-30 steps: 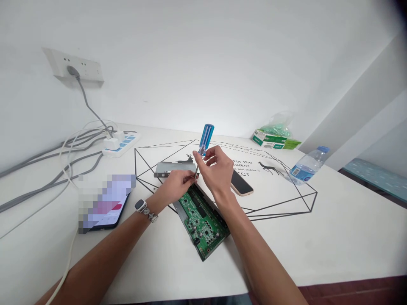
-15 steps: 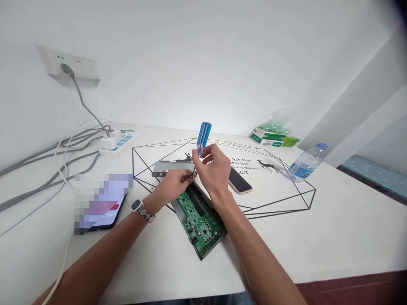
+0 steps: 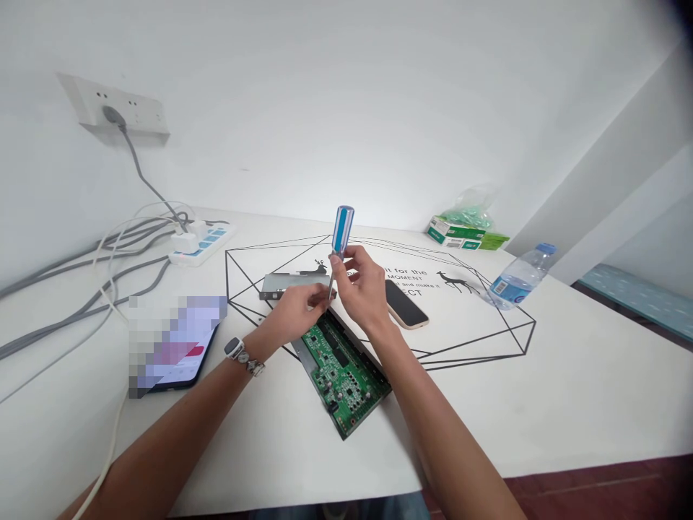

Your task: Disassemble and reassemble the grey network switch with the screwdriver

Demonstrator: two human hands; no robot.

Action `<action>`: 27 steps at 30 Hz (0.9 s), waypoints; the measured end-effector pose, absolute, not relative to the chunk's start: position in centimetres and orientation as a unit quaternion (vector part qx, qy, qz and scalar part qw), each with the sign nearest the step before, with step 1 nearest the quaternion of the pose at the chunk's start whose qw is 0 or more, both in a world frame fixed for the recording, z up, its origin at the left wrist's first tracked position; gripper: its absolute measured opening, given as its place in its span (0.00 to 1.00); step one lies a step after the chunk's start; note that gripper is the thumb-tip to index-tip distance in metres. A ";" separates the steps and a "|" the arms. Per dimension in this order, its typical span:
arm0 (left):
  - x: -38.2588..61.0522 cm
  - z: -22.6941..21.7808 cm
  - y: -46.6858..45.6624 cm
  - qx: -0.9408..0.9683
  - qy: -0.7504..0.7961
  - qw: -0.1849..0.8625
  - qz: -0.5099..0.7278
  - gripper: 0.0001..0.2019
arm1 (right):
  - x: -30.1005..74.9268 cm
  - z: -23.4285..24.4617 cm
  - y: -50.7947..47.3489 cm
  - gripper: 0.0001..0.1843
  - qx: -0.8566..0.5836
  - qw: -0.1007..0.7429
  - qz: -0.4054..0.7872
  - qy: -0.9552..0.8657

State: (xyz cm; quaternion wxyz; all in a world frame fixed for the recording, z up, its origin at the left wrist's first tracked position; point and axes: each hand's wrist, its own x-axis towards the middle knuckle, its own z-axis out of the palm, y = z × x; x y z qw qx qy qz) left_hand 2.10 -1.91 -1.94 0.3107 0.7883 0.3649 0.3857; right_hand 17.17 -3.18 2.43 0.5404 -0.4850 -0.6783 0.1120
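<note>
My right hand (image 3: 364,290) is closed on a screwdriver (image 3: 342,230) with a blue and clear handle, thumb and fingers pinching it just below the handle. The screwdriver stands nearly upright, its shaft running down to the far end of a green circuit board (image 3: 336,372) in a metal tray. At that end my left hand (image 3: 295,312) has its fingertips pinched beside the shaft; what they grip is hidden. Behind the left hand lies a grey metal panel (image 3: 286,282), partly covered by it.
A phone (image 3: 407,307) lies right of my hands, and a lit phone (image 3: 187,354) lies at left. Cables and a power strip (image 3: 203,245) sit at the back left. A water bottle (image 3: 522,278) and green-white boxes (image 3: 458,232) are on the right.
The screwdriver handle has turned about its axis and tilts a little more upright. My right fingers have shifted slightly around it. The left hand stays at the board's far end.
</note>
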 end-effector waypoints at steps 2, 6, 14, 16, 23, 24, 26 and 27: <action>2.1 -1.8 -1.9 0.787 0.345 0.327 0.394 0.14 | 17.0 2.5 -3.2 0.14 -0.474 0.554 0.121 -0.673; 2.0 -2.0 -1.8 0.779 0.338 0.348 0.397 0.14 | 16.7 2.5 -3.3 0.19 -0.485 0.589 0.102 -0.638; 2.2 -2.3 -1.9 0.770 0.352 0.345 0.404 0.13 | 16.5 2.7 -3.3 0.22 -0.529 0.580 -0.007 -0.619; 2.2 -2.3 -1.9 0.768 0.351 0.348 0.408 0.13 | 16.5 2.8 -3.3 0.21 -0.536 0.573 -0.020 -0.620; 2.2 -1.9 -2.1 0.760 0.354 0.353 0.414 0.12 | 16.6 2.7 -3.5 0.14 -0.530 0.550 -0.018 -0.646; 2.2 -1.9 -2.1 0.760 0.354 0.354 0.414 0.12 | 16.7 2.7 -3.5 0.13 -0.520 0.548 0.000 -0.656; 2.2 -1.8 -2.1 0.761 0.350 0.354 0.416 0.11 | 16.8 2.6 -3.6 0.12 -0.504 0.541 0.047 -0.672; 2.2 -1.8 -2.1 0.761 0.349 0.354 0.417 0.11 | 16.9 2.6 -3.6 0.12 -0.498 0.539 0.069 -0.676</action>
